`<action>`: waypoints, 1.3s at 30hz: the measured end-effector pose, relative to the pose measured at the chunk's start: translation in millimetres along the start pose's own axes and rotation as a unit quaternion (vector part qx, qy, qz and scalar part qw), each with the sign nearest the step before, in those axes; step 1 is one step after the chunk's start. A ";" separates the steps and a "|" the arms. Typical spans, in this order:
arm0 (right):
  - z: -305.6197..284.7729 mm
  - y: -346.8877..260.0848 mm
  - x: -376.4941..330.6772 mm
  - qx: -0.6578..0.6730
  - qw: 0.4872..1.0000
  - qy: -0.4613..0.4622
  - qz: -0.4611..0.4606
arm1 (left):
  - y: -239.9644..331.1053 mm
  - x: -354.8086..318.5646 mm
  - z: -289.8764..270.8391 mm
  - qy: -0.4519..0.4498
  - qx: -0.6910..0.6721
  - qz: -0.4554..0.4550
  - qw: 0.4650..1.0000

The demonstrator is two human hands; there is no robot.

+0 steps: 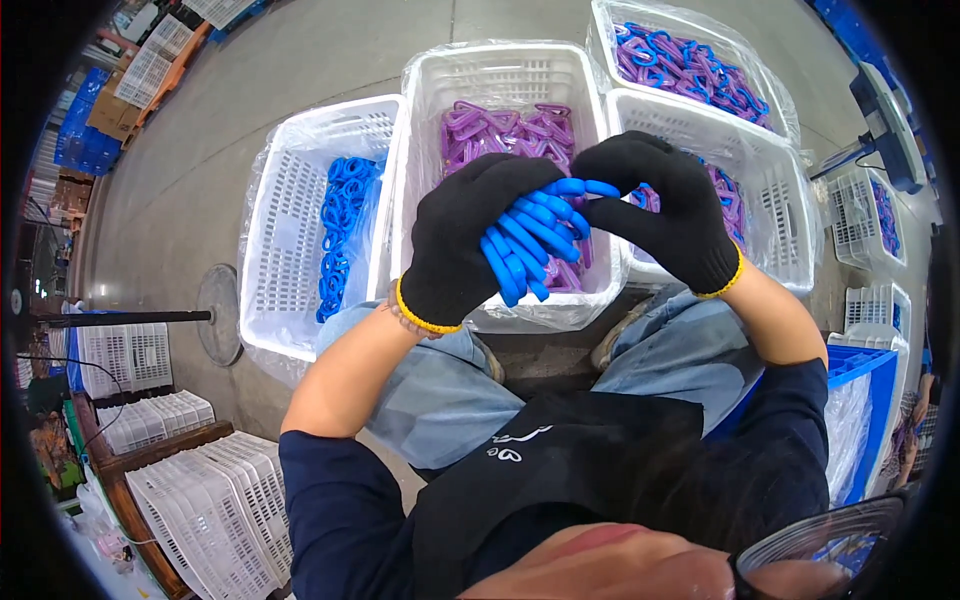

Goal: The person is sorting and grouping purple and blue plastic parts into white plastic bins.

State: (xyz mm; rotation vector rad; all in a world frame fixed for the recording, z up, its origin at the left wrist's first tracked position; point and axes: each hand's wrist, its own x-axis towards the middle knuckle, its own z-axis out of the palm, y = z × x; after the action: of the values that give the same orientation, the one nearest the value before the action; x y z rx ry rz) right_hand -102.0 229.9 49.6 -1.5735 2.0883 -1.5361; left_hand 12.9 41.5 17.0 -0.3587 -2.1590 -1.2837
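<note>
A bunch of blue plastic rings (520,240) fills my left hand (462,225), which wears a black knit glove with a yellow cuff. The rings fan out toward the right, above the middle crate. My right hand (665,205), gloved the same way, has its finger and thumb at the end ring (600,188) of the bunch. Below lie purple loop-shaped pieces (490,130) in a white plastic crate (500,62) lined with clear film. More blue rings (345,225) lie in the white crate (285,230) to the left.
At the right, two white crates (785,225) hold mixed purple and blue pieces (690,75). A screen on a stand (885,125) rises at the far right. Stacked white crates (215,510) stand at the lower left, near a round metal base with a pole (218,315).
</note>
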 end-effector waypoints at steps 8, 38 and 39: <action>-17.8 -2.1 -4.4 -0.245 0.948 0.001 -0.202 | 10.8 4.9 -12.9 -0.049 0.141 0.108 0.983; -6.0 10.9 -9.3 -0.245 0.916 -0.098 -0.301 | 7.9 5.0 -5.9 -0.001 0.006 -0.006 1.000; -7.3 14.1 -6.4 -0.165 0.953 -0.054 -0.249 | 8.3 4.0 -6.5 -0.002 0.007 -0.005 1.000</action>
State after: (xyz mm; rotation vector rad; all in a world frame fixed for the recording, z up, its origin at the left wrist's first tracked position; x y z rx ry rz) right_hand -112.7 238.8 39.7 -2.3943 2.0693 -1.2075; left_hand 16.3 39.7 27.6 -0.3459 -2.1744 -1.2743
